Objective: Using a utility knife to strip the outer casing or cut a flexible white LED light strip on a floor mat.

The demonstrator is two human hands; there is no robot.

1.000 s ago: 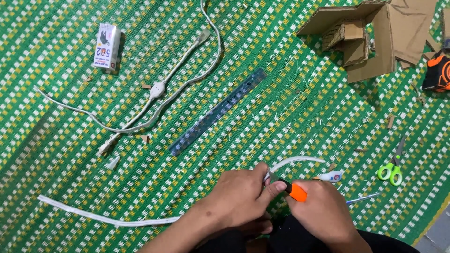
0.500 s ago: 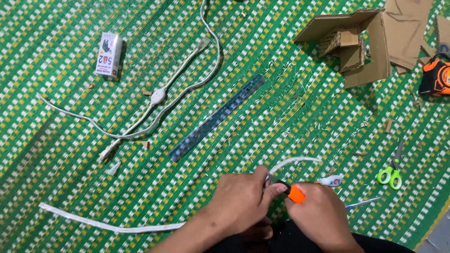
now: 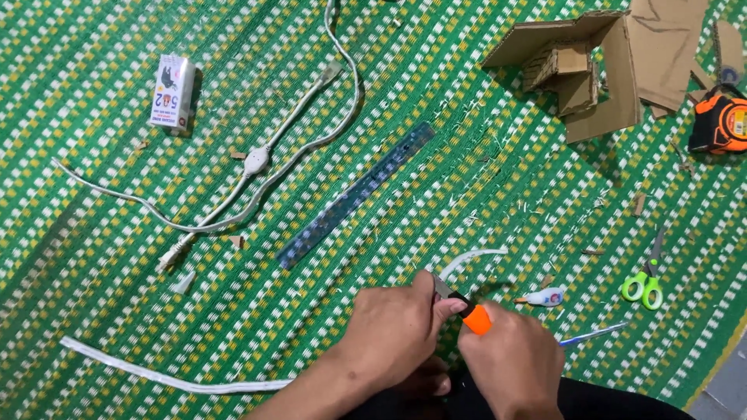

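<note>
Two hands meet low on the mat (image 3: 233, 70): your right hand (image 3: 513, 362) closes round an orange knife (image 3: 467, 311), blade angled at the white strip (image 3: 467, 260) your left hand (image 3: 393, 334) pinches steady. Ruler (image 3: 354, 194), scissors (image 3: 644, 284) lie apart.

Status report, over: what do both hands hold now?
Right hand grips orange-handled cutter. Left hand pinches white strip at the blade. Ruler and scissors lie apart.
</note>
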